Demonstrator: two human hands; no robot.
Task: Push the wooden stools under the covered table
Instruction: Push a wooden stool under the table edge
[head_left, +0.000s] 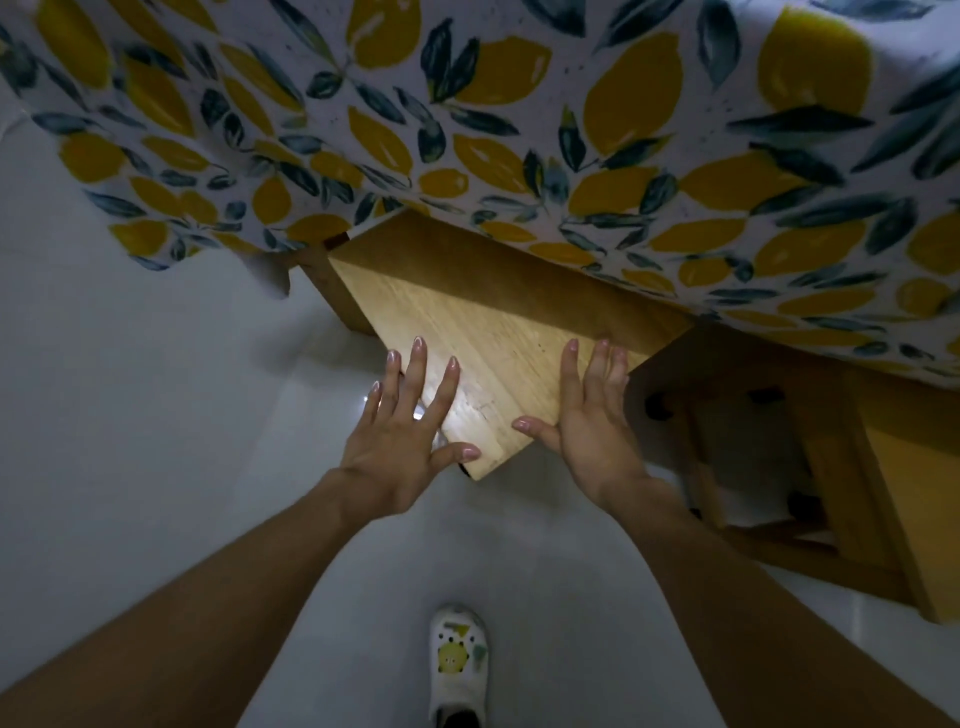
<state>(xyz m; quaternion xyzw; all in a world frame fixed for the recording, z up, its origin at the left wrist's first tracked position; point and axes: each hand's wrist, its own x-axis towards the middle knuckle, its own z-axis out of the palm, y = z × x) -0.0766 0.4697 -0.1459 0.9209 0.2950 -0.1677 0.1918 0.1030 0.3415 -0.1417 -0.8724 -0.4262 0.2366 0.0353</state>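
Note:
A light wooden stool (483, 332) stands partly under the table, its near corner sticking out toward me. The table is covered by a white cloth with yellow lemons and dark leaves (519, 130), whose hem hangs over the stool's far part. My left hand (410, 436) lies flat with fingers spread on the stool's left near edge. My right hand (592, 415) rests flat with fingers apart on the right near edge. Neither hand grips anything. A second wooden stool (810, 467) stands at the right, partly beneath the cloth.
The floor (156, 415) is pale and glossy, open to the left and toward me. A foot in a white clog with a lemon charm (457, 660) stands below the hands. A dark wooden table leg (324, 286) shows left of the stool.

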